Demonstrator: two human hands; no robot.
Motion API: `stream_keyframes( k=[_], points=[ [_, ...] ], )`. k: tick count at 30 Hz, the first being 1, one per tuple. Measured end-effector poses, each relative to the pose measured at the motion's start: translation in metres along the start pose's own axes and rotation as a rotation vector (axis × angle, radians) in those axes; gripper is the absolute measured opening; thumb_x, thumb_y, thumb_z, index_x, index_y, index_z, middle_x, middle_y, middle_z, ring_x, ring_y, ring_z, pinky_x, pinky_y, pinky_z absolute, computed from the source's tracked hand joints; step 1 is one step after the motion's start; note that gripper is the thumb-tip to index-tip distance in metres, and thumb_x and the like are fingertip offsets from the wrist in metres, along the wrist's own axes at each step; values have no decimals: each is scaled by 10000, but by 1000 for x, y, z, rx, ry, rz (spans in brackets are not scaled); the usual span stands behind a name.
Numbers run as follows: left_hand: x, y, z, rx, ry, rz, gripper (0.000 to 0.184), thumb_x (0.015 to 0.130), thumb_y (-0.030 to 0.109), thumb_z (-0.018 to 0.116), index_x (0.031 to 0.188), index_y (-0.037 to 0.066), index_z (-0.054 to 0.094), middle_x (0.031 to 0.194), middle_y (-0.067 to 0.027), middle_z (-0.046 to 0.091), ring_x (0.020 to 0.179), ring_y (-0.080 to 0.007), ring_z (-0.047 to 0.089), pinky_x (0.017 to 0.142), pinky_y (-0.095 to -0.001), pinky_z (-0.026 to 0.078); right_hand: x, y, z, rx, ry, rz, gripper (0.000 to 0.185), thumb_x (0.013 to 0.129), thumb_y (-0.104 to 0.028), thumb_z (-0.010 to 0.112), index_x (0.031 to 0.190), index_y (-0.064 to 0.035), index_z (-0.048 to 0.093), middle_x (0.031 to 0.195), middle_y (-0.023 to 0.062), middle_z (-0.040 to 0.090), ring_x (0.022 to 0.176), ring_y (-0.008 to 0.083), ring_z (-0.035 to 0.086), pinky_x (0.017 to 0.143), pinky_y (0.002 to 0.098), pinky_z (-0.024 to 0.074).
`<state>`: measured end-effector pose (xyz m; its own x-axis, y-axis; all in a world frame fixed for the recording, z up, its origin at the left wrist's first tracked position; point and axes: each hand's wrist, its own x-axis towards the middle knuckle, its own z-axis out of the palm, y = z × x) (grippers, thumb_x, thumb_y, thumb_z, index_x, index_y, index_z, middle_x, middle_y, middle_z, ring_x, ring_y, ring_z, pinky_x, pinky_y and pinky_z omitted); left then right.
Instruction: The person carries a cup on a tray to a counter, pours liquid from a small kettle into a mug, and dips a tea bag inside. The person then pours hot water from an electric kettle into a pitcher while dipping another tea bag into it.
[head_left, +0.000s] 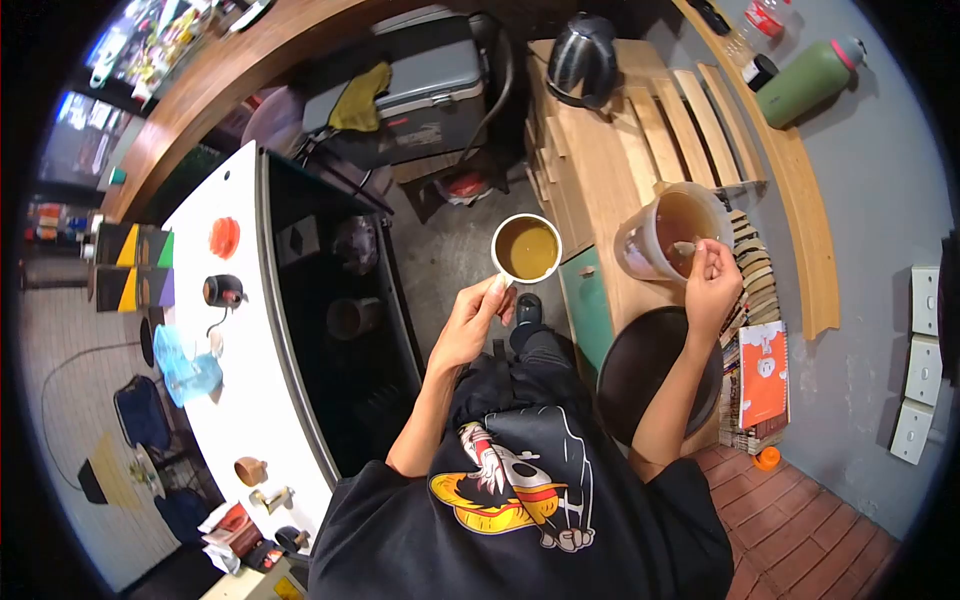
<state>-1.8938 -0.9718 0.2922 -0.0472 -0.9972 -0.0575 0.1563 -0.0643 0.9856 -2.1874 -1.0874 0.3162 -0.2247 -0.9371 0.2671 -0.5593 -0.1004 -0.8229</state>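
Observation:
My left hand (473,320) is closed on a white mug (497,262) filled with a brown drink, held out in front of my body over the floor. The thumb lies near the rim and the mug is roughly level. To the right, my right hand (712,285) is pinched at the near rim of a translucent plastic pitcher (640,250) with brown liquid in it. Between its fingertips and the liquid shows a small pale rounded thing (684,247), whose kind I cannot make out. The pitcher stands on a wooden bench (610,185).
A round dark tray (640,360) lies beside the pitcher. Behind stand a black helmet-like thing (582,60) and a grey cooler box (430,75). Left is a white counter (235,400) with small items. A green bottle (808,85) rests on the wall shelf (800,200).

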Motion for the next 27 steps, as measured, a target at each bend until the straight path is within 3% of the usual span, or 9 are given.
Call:
stream_keyframes(
  k=[7, 11, 12, 15, 17, 19, 23, 25, 27],
  points=[
    [-72, 7, -31, -23, 186, 23, 417, 1014, 342, 368, 809, 6, 504, 703, -1, 409, 640, -107, 399, 601, -262, 361, -23, 0, 20, -152, -55, 39, 165, 867, -36, 587, 1027, 0, 570, 580, 30, 510, 547, 94, 481, 536, 292, 393],
    [-116, 11, -53, -43, 354, 55, 422, 1012, 341, 373, 804, 8, 526, 694, -3, 428, 625, -104, 405, 591, -260, 354, -33, 18, 37, 68, -101, 94, 355, 859, 0, 575, 1194, -13, 460, 674, 91, 599, 638, 130, 592, 596, 286, 456],
    [-129, 9, -61, -49, 402, 47, 416, 1010, 334, 383, 791, 12, 528, 704, -9, 445, 625, -106, 417, 593, -260, 363, -32, 31, 42, 62, -123, 76, 368, 891, 2, 551, 1229, -9, 407, 767, 103, 628, 625, 126, 601, 538, 235, 463],
    [-162, 4, -82, -118, 583, 33, 405, 1008, 332, 390, 752, 34, 489, 730, -26, 460, 635, -111, 428, 596, -266, 376, -30, 49, 50, -228, -85, -33, 428, 893, -60, 564, 1267, -12, 362, 765, 156, 638, 531, 156, 588, 495, 278, 452],
    [-184, 1, -99, -144, 648, 102, 385, 1008, 323, 391, 715, 73, 415, 792, -60, 483, 660, -118, 449, 598, -267, 387, -40, 13, 53, -136, -165, 116, 501, 888, -98, 578, 1308, 5, 324, 733, 162, 619, 464, 177, 575, 478, 297, 450],
    [-205, 1, -116, -136, 745, 111, 373, 1007, 315, 393, 724, 73, 421, 803, -62, 490, 659, -118, 452, 600, -264, 392, -42, 6, 59, -158, -193, 186, 521, 866, -102, 577, 1320, 3, 345, 876, 234, 618, 501, 243, 637, 516, 344, 504],
    [-237, -3, -150, -83, 937, 154, 391, 1011, 329, 383, 841, 16, 544, 717, -5, 478, 610, -77, 449, 561, -232, 375, -49, -9, 65, -277, -172, 218, 547, 855, -150, 575, 1336, 5, 366, 1012, 240, 631, 548, 251, 662, 530, 338, 512],
    [-254, -11, -170, -79, 986, 176, 388, 1008, 348, 388, 846, 29, 539, 725, -2, 487, 608, -76, 460, 563, -226, 382, -54, -18, 70, -372, -234, 258, 518, 854, -197, 572, 1301, 14, 416, 1056, 246, 628, 694, 310, 684, 637, 383, 528],
    [-266, -16, -185, -88, 1070, 178, 388, 1007, 361, 390, 802, 55, 511, 741, -7, 505, 617, -78, 476, 574, -225, 397, -58, -11, 83, -616, -251, 105, 479, 856, -238, 565, 1257, 4, 465, 1081, 232, 628, 877, 361, 658, 763, 432, 505]
  ],
)
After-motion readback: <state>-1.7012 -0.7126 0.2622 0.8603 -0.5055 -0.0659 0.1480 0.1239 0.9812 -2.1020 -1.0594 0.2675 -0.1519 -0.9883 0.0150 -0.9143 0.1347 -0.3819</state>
